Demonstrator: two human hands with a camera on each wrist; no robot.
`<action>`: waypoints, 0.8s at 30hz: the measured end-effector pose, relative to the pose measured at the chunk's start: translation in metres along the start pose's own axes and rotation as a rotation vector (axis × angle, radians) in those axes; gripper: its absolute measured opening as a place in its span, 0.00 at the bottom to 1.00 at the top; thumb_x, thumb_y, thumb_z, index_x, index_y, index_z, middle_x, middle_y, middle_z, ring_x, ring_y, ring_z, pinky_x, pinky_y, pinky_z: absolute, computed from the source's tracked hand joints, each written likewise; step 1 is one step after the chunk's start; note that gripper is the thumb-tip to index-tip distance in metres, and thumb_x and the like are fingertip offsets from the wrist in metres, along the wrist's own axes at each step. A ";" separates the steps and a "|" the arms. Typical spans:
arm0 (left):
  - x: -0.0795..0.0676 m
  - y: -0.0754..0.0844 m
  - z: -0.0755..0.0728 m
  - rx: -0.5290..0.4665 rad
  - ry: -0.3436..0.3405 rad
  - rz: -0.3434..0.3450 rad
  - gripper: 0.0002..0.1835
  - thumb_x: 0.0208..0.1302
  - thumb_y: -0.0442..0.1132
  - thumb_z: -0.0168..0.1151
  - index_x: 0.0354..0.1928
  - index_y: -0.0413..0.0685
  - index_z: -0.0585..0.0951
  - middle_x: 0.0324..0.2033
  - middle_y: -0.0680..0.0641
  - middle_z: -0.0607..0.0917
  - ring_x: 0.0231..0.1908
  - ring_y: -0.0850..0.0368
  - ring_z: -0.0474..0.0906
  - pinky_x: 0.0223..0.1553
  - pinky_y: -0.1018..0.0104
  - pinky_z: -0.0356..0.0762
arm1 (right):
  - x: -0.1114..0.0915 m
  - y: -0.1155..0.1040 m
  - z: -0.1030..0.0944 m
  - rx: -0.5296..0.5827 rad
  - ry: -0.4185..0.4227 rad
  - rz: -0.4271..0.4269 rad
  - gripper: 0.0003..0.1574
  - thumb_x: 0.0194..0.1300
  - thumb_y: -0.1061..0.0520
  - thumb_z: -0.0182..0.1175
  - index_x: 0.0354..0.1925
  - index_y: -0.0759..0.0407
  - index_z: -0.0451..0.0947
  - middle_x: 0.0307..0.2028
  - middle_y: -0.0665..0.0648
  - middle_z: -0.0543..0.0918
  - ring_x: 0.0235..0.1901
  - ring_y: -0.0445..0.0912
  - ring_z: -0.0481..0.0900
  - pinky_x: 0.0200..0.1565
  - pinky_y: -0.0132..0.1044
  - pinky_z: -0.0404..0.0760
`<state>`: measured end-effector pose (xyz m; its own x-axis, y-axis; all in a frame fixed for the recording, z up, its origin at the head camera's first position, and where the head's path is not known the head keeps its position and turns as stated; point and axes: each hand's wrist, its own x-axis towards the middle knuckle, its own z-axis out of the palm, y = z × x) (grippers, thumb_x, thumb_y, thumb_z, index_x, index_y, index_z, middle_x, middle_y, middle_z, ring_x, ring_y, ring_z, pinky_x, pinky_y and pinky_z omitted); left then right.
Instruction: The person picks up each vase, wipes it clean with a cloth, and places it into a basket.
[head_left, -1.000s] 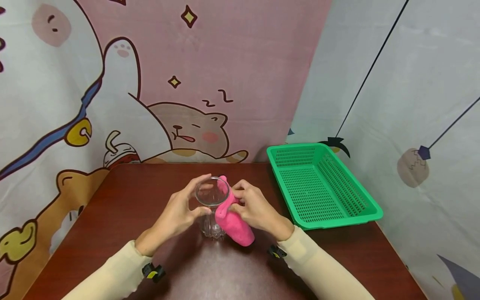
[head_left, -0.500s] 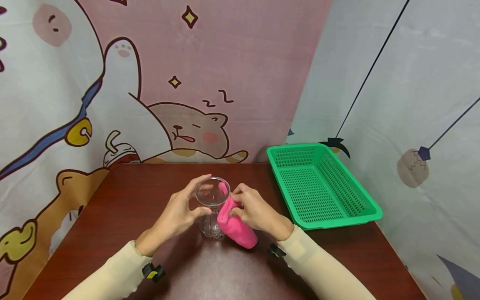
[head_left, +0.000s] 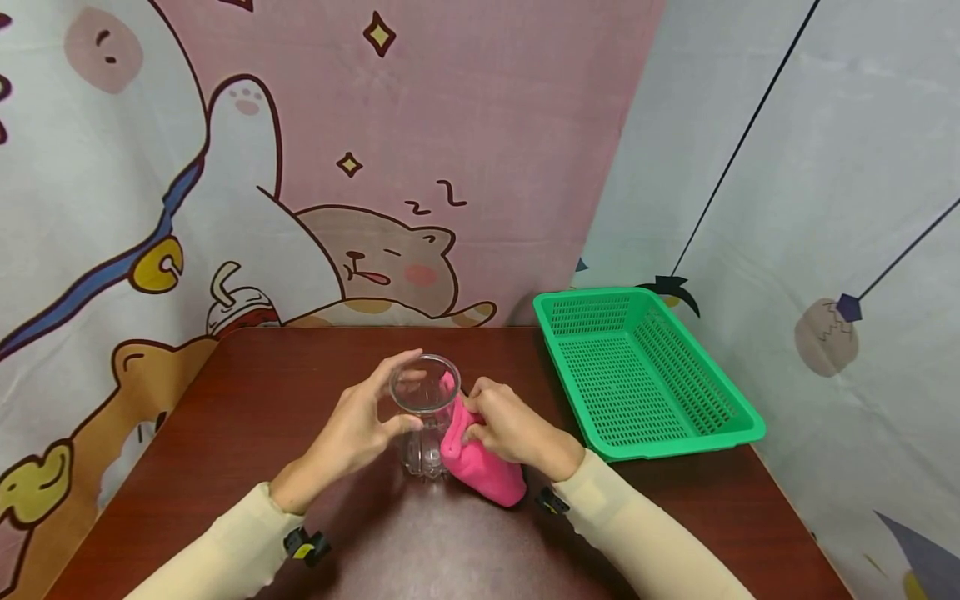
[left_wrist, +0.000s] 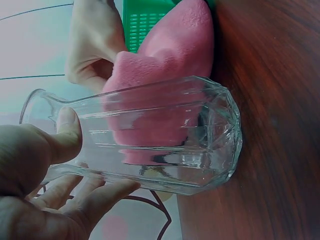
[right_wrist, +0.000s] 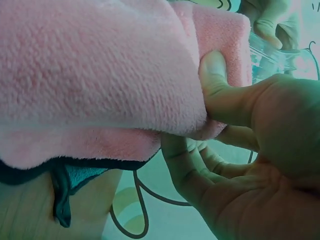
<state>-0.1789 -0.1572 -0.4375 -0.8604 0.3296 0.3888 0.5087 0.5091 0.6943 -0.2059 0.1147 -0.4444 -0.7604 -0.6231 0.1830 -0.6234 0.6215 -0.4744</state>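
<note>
Glass vase (head_left: 423, 454), one, clear, with a round flared rim, ribbed sides and a faceted base; upright at the middle of the worktop (head_left: 300, 367), though whether the base bears fully on it cannot be told. Left hand (head_left: 365, 421), one of two bare hands: gripping the vase near its neck, thumb on the near side and fingers curled round the far side. Cloth (head_left: 487, 473), one, pink and plush, folded over on itself; dark edging, a dark hanging loop (right_wrist: 62, 200) and a small teal patch (right_wrist: 86, 176) show along its lower edge in the right wrist view. The cloth lies against the vase's right side, its upper part beside the rim and its lower part hanging down toward the worktop; part of it shows pink through the glass in the left wrist view. Right hand (head_left: 517, 421): pinching the cloth between thumb and fingers, just beside the vase. Basket (head_left: 600, 446), one, green, rectangular, with slotted walls and floor; at the right rear of the worktop, apart from vase and cloth. Sleeves (head_left: 228, 542), a pair, cream, on both forearms. Backdrop (head_left: 495, 100), fabric, printed with cartoon animals and stars, behind the worktop.
</note>
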 end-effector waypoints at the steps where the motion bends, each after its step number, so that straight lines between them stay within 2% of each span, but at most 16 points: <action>1: 0.000 0.000 0.000 0.001 0.000 0.000 0.56 0.62 0.26 0.87 0.88 0.61 0.70 0.66 0.46 0.94 0.68 0.41 0.93 0.68 0.37 0.89 | 0.000 0.001 0.001 -0.006 -0.004 -0.004 0.05 0.70 0.63 0.83 0.43 0.56 0.97 0.45 0.59 0.88 0.47 0.50 0.89 0.46 0.34 0.91; 6: 0.000 0.000 0.000 0.001 -0.002 -0.006 0.55 0.63 0.27 0.87 0.88 0.61 0.70 0.66 0.46 0.94 0.68 0.41 0.93 0.69 0.37 0.88 | 0.001 0.005 0.006 -0.049 -0.031 -0.011 0.07 0.67 0.63 0.85 0.35 0.55 0.95 0.39 0.57 0.87 0.41 0.47 0.87 0.41 0.32 0.87; 11: 0.000 0.000 0.000 -0.002 -0.005 -0.008 0.55 0.63 0.29 0.87 0.88 0.61 0.70 0.67 0.42 0.94 0.68 0.41 0.92 0.70 0.36 0.88 | 0.000 0.009 0.013 -0.067 -0.078 0.014 0.11 0.67 0.64 0.85 0.31 0.55 0.92 0.34 0.57 0.82 0.34 0.42 0.78 0.32 0.30 0.78; 15: -0.001 0.000 0.000 0.001 -0.006 -0.007 0.55 0.64 0.30 0.87 0.88 0.61 0.70 0.67 0.44 0.94 0.68 0.41 0.93 0.69 0.36 0.88 | -0.002 0.012 0.016 -0.078 -0.103 0.027 0.12 0.68 0.64 0.83 0.31 0.54 0.91 0.33 0.55 0.80 0.35 0.42 0.74 0.31 0.31 0.75; 24: -0.001 0.000 0.000 0.009 -0.005 -0.008 0.55 0.63 0.30 0.87 0.88 0.61 0.69 0.66 0.46 0.94 0.67 0.41 0.93 0.67 0.38 0.89 | -0.004 0.016 0.021 -0.086 -0.101 0.018 0.14 0.71 0.64 0.82 0.28 0.54 0.90 0.30 0.55 0.81 0.35 0.42 0.75 0.31 0.30 0.74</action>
<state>-0.1784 -0.1570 -0.4379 -0.8644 0.3296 0.3798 0.5019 0.5188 0.6920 -0.2092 0.1172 -0.4709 -0.7520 -0.6537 0.0853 -0.6267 0.6687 -0.4000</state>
